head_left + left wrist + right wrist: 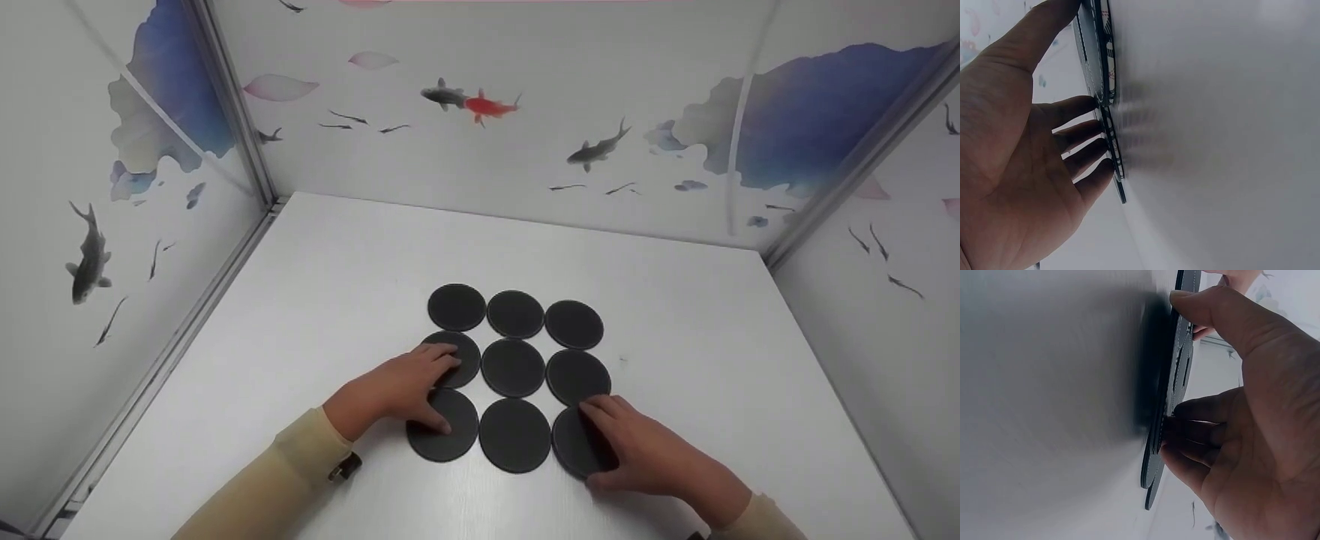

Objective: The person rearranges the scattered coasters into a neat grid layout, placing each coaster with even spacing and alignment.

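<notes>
Several round black coasters with stitched rims lie flat in three rows of three on the white table. In the head view my left hand (405, 382) rests at the left column, fingers on the left middle coaster (466, 367) and thumb on the left front coaster (442, 444). The left wrist view shows those fingers spread and fairly straight. My right hand (645, 450) spans the right front coaster (576, 442), holding it with the thumb at its near edge and bent fingers at its far side. The centre coaster (513, 367) lies between the hands, untouched.
The white table (360, 247) is enclosed by a back wall (495, 165) and side walls printed with fish and petals. Metal rails (247, 240) run along the left edge and corners. A dark cuff button (345, 466) shows on the left sleeve (300, 457).
</notes>
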The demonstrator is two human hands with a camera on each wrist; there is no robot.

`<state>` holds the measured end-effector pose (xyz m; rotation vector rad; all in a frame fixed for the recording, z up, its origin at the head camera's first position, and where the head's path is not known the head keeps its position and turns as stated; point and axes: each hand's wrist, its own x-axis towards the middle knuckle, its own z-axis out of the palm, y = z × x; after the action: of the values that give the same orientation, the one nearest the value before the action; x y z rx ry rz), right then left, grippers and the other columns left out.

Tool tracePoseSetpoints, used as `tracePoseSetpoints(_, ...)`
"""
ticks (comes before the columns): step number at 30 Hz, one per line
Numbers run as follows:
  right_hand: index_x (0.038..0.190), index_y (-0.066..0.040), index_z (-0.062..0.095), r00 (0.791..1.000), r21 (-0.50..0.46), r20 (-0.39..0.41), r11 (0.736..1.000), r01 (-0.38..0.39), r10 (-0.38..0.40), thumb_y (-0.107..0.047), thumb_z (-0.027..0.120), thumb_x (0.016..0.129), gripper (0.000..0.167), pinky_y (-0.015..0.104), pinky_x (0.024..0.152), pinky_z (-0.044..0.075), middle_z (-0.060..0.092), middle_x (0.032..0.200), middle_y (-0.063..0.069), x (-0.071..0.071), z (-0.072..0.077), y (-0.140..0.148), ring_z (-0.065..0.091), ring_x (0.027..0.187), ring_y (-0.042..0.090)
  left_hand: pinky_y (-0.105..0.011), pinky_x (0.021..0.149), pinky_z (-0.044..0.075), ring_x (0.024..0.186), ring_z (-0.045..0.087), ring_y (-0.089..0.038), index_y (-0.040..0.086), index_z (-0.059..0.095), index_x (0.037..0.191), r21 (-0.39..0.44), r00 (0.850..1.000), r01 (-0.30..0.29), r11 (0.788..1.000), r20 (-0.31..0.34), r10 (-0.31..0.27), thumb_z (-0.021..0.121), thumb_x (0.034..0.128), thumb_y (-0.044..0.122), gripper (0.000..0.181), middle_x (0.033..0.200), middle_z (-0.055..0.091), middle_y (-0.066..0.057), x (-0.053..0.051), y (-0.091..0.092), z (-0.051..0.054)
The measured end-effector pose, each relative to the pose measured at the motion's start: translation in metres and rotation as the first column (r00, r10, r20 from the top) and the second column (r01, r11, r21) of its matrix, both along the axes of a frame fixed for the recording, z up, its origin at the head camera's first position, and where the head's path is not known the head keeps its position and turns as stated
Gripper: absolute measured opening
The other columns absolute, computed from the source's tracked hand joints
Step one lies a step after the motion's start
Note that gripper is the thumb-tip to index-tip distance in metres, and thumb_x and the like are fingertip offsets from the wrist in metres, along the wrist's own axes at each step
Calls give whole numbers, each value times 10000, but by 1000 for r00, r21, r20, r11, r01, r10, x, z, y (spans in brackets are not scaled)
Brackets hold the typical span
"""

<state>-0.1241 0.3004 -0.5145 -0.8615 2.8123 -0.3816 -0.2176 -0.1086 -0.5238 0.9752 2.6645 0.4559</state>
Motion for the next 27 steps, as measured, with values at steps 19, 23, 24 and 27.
tracePoseSetpoints(19, 1591, 46, 511, 1000, 74, -3, 997, 8, -8, -398, 941, 818, 990, 566, 1135, 534, 536, 1599, 199, 8, 3, -8, 577, 1439, 351, -488, 1247, 426, 1636, 313, -320, 76, 485, 1651, -9, 1000, 3, 1000, 7, -3, 940, 828, 588, 1071, 1765, 355, -99, -1, 0, 0)
tracePoseSetpoints(23, 1592, 41, 514, 1000, 76, -1, 997, 14, -14, -383, 942, 825, 976, 576, 1150, 520, 533, 1611, 207, 10, 4, -9, 573, 1450, 371, -482, 1250, 423, 1639, 309, -311, 90, 481, 1657, -16, 1000, 3, 1000, 2, -3, 933, 827, 603, 1076, 1767, 350, -94, -2, -1, -1)
tracePoseSetpoints(24, 1591, 41, 518, 1000, 77, -2, 997, 14, -14, -380, 939, 829, 967, 580, 1155, 514, 531, 1618, 208, 10, 4, -9, 571, 1455, 377, -479, 1253, 419, 1640, 306, -308, 93, 480, 1659, -18, 1000, 3, 1000, 2, -3, 931, 827, 605, 1076, 1768, 348, -92, -2, -1, -2)
tracePoseSetpoints(27, 1580, 50, 538, 1000, 82, -12, 997, 4, -3, -368, 926, 844, 930, 590, 1165, 502, 521, 1644, 210, 12, 3, -8, 564, 1470, 395, -484, 1256, 415, 1642, 304, -309, 95, 479, 1660, -17, 1000, 2, 1000, 7, -2, 930, 828, 605, 1075, 1769, 346, -92, -2, -1, -2)
